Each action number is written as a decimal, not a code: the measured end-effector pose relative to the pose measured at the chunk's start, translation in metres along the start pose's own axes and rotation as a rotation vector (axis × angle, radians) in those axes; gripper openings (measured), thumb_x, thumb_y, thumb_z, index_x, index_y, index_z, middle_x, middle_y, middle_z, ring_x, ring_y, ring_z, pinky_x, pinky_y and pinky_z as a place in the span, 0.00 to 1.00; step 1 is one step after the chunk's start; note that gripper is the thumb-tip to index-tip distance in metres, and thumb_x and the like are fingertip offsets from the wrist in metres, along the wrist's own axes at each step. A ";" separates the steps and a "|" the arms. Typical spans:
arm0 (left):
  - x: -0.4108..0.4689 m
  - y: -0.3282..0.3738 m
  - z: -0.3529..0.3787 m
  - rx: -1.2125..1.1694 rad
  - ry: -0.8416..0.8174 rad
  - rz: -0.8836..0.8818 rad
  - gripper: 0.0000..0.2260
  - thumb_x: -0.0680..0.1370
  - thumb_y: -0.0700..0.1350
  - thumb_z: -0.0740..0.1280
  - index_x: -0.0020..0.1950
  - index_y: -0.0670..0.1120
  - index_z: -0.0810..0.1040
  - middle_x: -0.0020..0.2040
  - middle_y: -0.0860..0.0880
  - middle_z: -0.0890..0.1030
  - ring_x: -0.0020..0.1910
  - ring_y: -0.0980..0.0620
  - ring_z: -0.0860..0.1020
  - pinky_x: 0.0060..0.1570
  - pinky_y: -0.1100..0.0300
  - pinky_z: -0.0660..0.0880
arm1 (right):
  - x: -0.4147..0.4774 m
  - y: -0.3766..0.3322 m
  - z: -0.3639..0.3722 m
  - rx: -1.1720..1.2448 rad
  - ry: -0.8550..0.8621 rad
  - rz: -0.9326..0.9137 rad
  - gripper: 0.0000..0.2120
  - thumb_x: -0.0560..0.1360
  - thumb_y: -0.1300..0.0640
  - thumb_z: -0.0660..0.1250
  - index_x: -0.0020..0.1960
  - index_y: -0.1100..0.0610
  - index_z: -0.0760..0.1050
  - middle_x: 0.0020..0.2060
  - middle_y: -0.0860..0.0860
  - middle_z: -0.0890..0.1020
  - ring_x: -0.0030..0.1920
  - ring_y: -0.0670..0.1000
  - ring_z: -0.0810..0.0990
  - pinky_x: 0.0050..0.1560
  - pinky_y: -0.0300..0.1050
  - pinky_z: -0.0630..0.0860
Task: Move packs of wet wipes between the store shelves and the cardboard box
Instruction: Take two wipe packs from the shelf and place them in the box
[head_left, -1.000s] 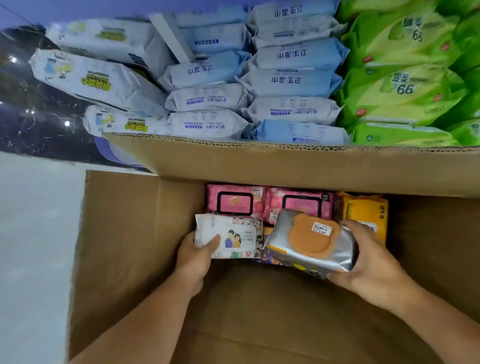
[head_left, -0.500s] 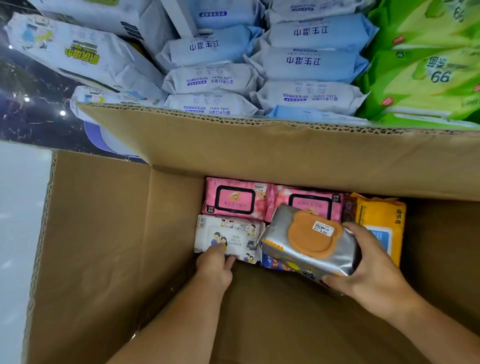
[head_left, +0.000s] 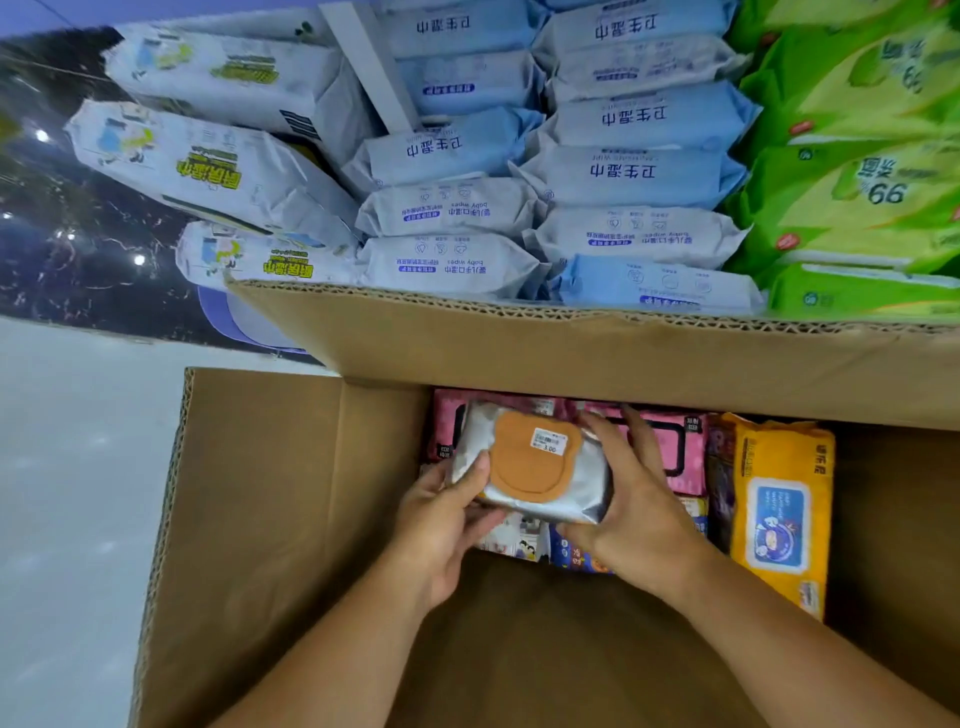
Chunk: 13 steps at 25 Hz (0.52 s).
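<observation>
Wipe packs (head_left: 779, 499) lie inside box (head_left: 270, 493), shelf packs (head_left: 639, 171) behind.

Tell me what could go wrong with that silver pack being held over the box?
1. The silver pack looks glossy, and the left grip and right grip hold only its ends, so it might slip.
2. Laid on the pink packs, it could sit crooked and slide into the bare part of the cardboard box.
</observation>
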<state>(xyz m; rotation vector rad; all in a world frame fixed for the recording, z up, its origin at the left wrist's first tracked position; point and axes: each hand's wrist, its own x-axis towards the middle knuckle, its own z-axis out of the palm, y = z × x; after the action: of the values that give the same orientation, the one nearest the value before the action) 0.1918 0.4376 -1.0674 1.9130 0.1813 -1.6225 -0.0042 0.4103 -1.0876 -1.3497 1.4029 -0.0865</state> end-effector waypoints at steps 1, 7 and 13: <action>0.006 0.001 -0.003 -0.006 0.019 0.038 0.14 0.78 0.43 0.72 0.63 0.45 0.81 0.53 0.44 0.88 0.52 0.47 0.87 0.52 0.54 0.84 | 0.005 -0.005 0.007 0.082 0.003 0.053 0.55 0.65 0.60 0.82 0.79 0.39 0.53 0.78 0.40 0.49 0.73 0.40 0.58 0.63 0.33 0.68; 0.032 -0.008 -0.006 -0.217 0.165 0.171 0.14 0.80 0.40 0.70 0.66 0.47 0.79 0.54 0.44 0.87 0.47 0.51 0.87 0.46 0.58 0.85 | 0.042 -0.019 0.040 0.629 0.249 0.331 0.24 0.74 0.57 0.76 0.67 0.48 0.73 0.57 0.45 0.82 0.54 0.48 0.82 0.56 0.49 0.80; 0.039 0.003 0.017 -0.428 0.400 -0.060 0.09 0.81 0.49 0.70 0.54 0.43 0.79 0.45 0.46 0.84 0.41 0.53 0.82 0.36 0.61 0.76 | 0.046 -0.027 0.060 0.373 0.143 0.198 0.27 0.79 0.51 0.68 0.77 0.46 0.67 0.67 0.44 0.79 0.68 0.47 0.76 0.70 0.51 0.72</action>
<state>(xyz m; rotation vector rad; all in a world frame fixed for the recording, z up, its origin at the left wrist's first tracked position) 0.1875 0.4156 -1.1033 1.8745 0.6963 -1.1027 0.0688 0.4037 -1.1195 -0.9070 1.5443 -0.3029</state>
